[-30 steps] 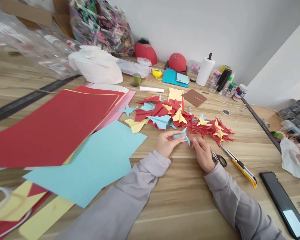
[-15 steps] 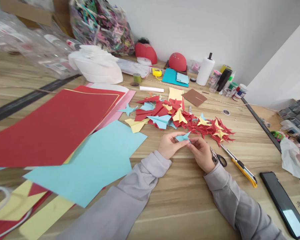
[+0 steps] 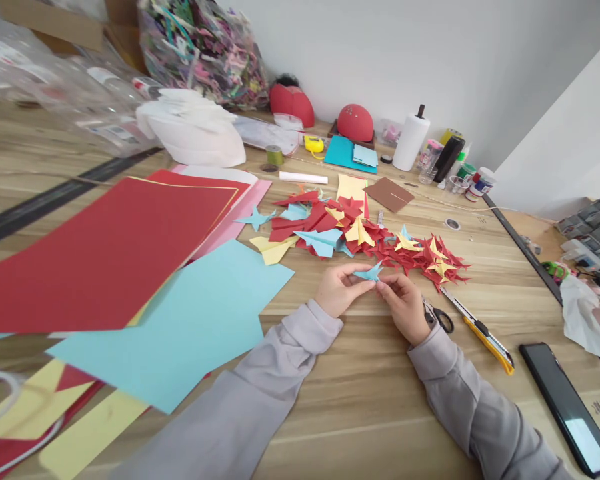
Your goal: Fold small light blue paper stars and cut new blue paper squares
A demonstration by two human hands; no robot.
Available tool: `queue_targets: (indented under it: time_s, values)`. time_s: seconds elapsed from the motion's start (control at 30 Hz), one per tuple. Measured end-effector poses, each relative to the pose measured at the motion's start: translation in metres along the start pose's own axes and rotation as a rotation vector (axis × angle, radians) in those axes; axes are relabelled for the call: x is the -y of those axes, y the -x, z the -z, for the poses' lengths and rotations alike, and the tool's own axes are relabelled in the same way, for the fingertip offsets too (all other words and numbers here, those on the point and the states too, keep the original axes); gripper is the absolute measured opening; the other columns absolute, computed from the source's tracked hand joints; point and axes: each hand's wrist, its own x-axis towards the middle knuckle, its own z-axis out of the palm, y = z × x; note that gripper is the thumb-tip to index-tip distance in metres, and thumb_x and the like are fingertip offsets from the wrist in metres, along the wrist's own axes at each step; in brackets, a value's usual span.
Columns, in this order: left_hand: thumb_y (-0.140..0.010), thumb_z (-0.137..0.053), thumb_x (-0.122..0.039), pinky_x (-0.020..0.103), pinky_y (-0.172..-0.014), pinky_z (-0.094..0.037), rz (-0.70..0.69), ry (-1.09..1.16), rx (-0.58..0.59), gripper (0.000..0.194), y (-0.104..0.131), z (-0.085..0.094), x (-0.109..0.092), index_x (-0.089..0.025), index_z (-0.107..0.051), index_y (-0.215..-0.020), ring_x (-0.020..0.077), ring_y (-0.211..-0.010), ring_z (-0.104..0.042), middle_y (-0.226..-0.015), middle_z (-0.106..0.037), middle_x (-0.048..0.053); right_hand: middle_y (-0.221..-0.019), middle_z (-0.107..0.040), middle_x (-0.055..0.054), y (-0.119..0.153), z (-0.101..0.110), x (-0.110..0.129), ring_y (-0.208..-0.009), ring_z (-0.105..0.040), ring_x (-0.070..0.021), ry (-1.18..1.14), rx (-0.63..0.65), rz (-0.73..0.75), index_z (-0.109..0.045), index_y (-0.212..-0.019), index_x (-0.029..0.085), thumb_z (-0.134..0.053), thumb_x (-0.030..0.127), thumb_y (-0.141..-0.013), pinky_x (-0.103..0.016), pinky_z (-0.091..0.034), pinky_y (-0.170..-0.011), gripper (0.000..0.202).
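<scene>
A small folded light-blue paper piece (image 3: 370,273) with pointed tips is held between both hands over the table. My left hand (image 3: 341,288) pinches it from the left with thumb and fingers. From the right, my right hand (image 3: 403,303) grips its lower edge between thumb and forefinger. Just beyond the hands lies a long pile of folded red paper pieces (image 3: 380,248), mixed with blue and yellow ones. A yellow paper star (image 3: 359,232) and a blue folded piece (image 3: 321,241) rest on it. Scissors (image 3: 444,321) lie partly hidden behind my right wrist.
Red sheets (image 3: 115,253) and a light-blue sheet (image 3: 180,333) spread across the left. To the right lie a yellow utility knife (image 3: 485,337) and a phone (image 3: 565,407). A brown card (image 3: 389,195), white bottle (image 3: 412,141) and yellow tape measure (image 3: 313,144) are farther back.
The blue paper piece has tilted in my fingers and now looks narrower, with its points shown from another angle. Both hands have stayed in nearly the same place.
</scene>
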Motion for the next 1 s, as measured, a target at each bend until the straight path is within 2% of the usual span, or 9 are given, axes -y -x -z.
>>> queue_targets:
  time_s: [0.17,0.33,0.47,0.53,0.63,0.73,0.8,0.9,1.0]
  values:
    - [-0.053,-0.078,-0.029,0.031,-0.067,-0.053,-0.007,-0.101,-0.066,0.034,0.0001,-0.0001,-0.0015,-0.012,-0.070,-0.081,0.0178,-0.064,-0.065,-0.071,-0.071,0.005,-0.067,-0.064,0.000,0.0014,-0.0018,0.0029,-0.061,-0.056,-0.0139,-0.008,0.021,-0.026,-0.061,-0.074,0.020,-0.069,0.040,-0.071,-0.028,-0.045,-0.059,0.022]
    - [-0.053,-0.079,-0.026,0.028,-0.066,-0.052,-0.003,-0.071,-0.032,0.046,-0.0003,0.0011,-0.0029,-0.013,-0.069,-0.096,0.0155,-0.063,-0.063,-0.069,-0.070,0.003,-0.056,-0.061,0.001,0.0004,-0.0019,0.0044,-0.051,-0.054,-0.0123,0.019,0.013,-0.078,-0.059,-0.067,0.018,-0.071,0.043,-0.066,-0.026,-0.044,-0.051,0.028]
    - [-0.055,-0.078,-0.028,0.027,-0.060,-0.051,0.016,-0.040,-0.014,0.048,-0.0009,0.0004,-0.0024,-0.012,-0.067,-0.098,0.0133,-0.056,-0.061,-0.065,-0.068,0.002,-0.055,-0.061,0.001,-0.0003,-0.0002,0.0054,-0.047,-0.052,-0.0109,0.017,0.014,-0.091,-0.059,-0.066,0.017,-0.072,0.043,-0.065,-0.025,-0.042,-0.047,0.029]
    - [-0.055,-0.078,-0.029,0.027,-0.062,-0.051,0.005,-0.042,-0.009,0.049,-0.0009,-0.0004,-0.0017,-0.012,-0.066,-0.100,0.0139,-0.058,-0.061,-0.068,-0.068,0.003,-0.054,-0.061,0.001,0.0000,0.0001,0.0050,-0.047,-0.052,-0.0108,0.019,0.017,-0.083,-0.059,-0.066,0.017,-0.072,0.043,-0.066,-0.024,-0.041,-0.047,0.029]
    - [-0.054,-0.078,-0.027,0.029,-0.066,-0.052,-0.047,-0.071,-0.027,0.053,-0.0005,-0.0020,-0.0009,-0.013,-0.065,-0.103,0.0159,-0.069,-0.063,-0.084,-0.069,0.006,-0.053,-0.059,0.002,0.0007,-0.0002,0.0032,-0.047,-0.051,-0.0104,0.036,-0.003,-0.063,-0.059,-0.067,0.017,-0.070,0.042,-0.068,-0.024,-0.040,-0.047,0.027]
    - [-0.054,-0.078,-0.025,0.030,-0.068,-0.053,-0.139,-0.128,-0.071,0.046,0.0001,-0.0035,0.0005,-0.015,-0.067,-0.098,0.0176,-0.078,-0.063,-0.103,-0.065,0.010,-0.054,-0.058,0.002,0.0012,-0.0007,0.0011,-0.048,-0.051,-0.0104,0.058,-0.041,-0.041,-0.058,-0.068,0.017,-0.070,0.041,-0.069,-0.024,-0.040,-0.048,0.027]
    - [-0.055,-0.077,-0.025,0.030,-0.068,-0.053,-0.195,-0.170,-0.102,0.037,-0.0001,-0.0038,0.0020,-0.015,-0.069,-0.090,0.0182,-0.081,-0.063,-0.108,-0.062,0.011,-0.055,-0.058,0.002,0.0015,-0.0010,0.0003,-0.049,-0.051,-0.0107,0.081,-0.065,-0.017,-0.058,-0.069,0.017,-0.069,0.042,-0.070,-0.024,-0.040,-0.048,0.027]
    - [-0.057,-0.077,-0.025,0.030,-0.071,-0.052,-0.231,-0.218,-0.102,0.027,-0.0013,-0.0030,0.0046,-0.015,-0.071,-0.081,0.0186,-0.082,-0.062,-0.098,-0.065,0.010,-0.058,-0.058,0.001,0.0022,-0.0015,0.0001,-0.052,-0.052,-0.0113,0.109,-0.086,0.013,-0.057,-0.069,0.017,-0.068,0.043,-0.070,-0.024,-0.042,-0.050,0.028]
    - [-0.058,-0.076,-0.025,0.031,-0.073,-0.051,-0.235,-0.227,-0.090,0.021,-0.0026,-0.0017,0.0058,-0.015,-0.072,-0.076,0.0191,-0.083,-0.062,-0.089,-0.067,0.008,-0.058,-0.057,0.002,0.0025,-0.0022,-0.0003,-0.052,-0.051,-0.0111,0.113,-0.048,0.006,-0.056,-0.069,0.018,-0.068,0.043,-0.070,-0.024,-0.041,-0.049,0.028]
